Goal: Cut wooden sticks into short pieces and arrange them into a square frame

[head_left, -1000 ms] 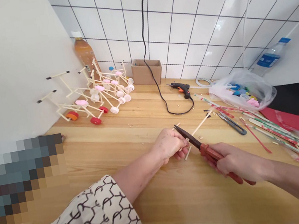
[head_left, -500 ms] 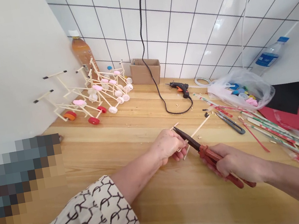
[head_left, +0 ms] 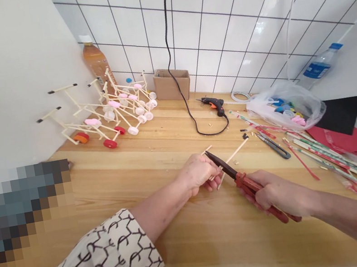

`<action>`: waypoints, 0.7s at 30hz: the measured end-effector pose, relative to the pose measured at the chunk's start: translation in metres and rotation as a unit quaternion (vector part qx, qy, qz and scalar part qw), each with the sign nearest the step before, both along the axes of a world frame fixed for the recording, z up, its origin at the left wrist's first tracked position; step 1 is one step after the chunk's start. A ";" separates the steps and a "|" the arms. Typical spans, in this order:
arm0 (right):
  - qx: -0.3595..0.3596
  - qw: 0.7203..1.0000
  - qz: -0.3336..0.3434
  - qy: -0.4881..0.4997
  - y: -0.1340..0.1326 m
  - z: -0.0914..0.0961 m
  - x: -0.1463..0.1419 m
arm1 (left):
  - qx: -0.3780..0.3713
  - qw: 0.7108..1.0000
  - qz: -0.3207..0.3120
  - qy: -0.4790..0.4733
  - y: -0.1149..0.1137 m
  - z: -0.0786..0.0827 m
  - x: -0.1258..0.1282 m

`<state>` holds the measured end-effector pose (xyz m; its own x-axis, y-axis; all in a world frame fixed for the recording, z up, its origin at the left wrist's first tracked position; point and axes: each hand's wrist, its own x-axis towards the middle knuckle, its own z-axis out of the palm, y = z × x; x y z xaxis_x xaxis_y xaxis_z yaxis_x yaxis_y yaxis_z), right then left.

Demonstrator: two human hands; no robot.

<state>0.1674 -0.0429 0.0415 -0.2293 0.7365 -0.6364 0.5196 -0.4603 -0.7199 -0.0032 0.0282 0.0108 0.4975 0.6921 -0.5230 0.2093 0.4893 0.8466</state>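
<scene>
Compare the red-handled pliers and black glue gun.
The red-handled pliers are in the right hand; the black hot glue gun lies on the pale wooden tabletop. The pliers are long and straight with tapered black jaws; the gun is pistol-shaped, with an orange trigger. Both are hand tools.

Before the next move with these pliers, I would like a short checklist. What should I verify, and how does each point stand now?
Right hand grips the red-handled pliers: ok.
Left hand holds the thin wooden sticks: ok.
The pliers' dark tips are closed on a stick: cannot tell from this view.
Left fingers are well clear of the tips: not ok, they lie very close beside them.
Hot glue gun and its black cord are away from the hands: ok, both lie farther back on the wooden table.
</scene>
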 end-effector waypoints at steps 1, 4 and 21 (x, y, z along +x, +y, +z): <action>-0.003 1.000 -0.002 -0.001 0.000 0.000 0.000 | 0.000 1.000 0.000 0.002 0.000 0.000 0.000; -0.005 1.000 -0.014 -0.008 0.000 -0.002 0.000 | -0.003 1.000 0.006 0.005 0.001 0.002 0.001; 0.241 0.923 0.045 -0.296 0.000 -0.004 0.035 | 0.034 0.993 -0.031 -0.111 0.000 -0.004 -0.008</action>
<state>0.2026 -0.0433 0.0379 -0.0201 0.9617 -0.2733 0.9082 -0.0968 -0.4073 -0.0113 0.0279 0.0072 0.6386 0.6862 -0.3483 0.0414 0.4213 0.9060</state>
